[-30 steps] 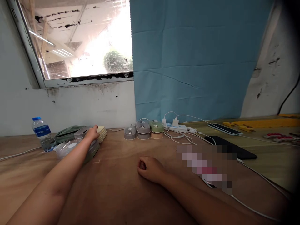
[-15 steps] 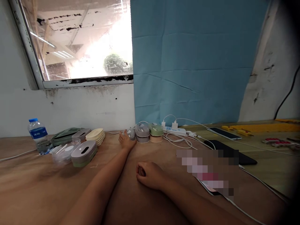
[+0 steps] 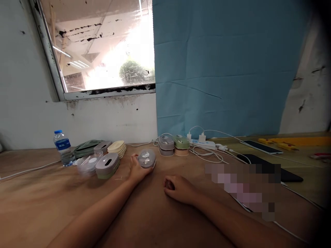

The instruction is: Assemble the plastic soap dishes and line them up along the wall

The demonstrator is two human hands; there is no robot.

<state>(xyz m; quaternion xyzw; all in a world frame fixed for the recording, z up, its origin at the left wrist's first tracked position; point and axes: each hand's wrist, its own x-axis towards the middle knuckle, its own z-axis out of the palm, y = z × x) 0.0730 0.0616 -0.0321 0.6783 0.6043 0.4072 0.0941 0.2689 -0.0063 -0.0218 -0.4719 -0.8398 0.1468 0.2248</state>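
A grey rounded container [image 3: 146,158] with a pale label on its see-through top stands in front of my left hand [image 3: 139,169]. The thumb and fingers of that hand close around its near side. My right hand [image 3: 178,188] rests on the table to the right, loosely curled, and nothing shows inside it. Behind the container, to its right, are stacked oval boxes: a grey pair [image 3: 166,144] and a green box [image 3: 181,142] on a peach one [image 3: 181,151]. Left of my left hand sits a lilac-and-green box [image 3: 107,165] with a slot in its top.
To the left are a water bottle [image 3: 63,148], a dark green pouch [image 3: 86,148], clear plastic lids [image 3: 90,162] and stacked cream trays [image 3: 117,148]. A power strip [image 3: 204,143], white cables, a phone [image 3: 261,147] and a black flat case [image 3: 292,173] lie to the right. Part there is blurred out.
My left hand has drawn the grey container nearer, away from the stacked boxes by the wall. My right hand stays curled on the table. The view has shifted left.
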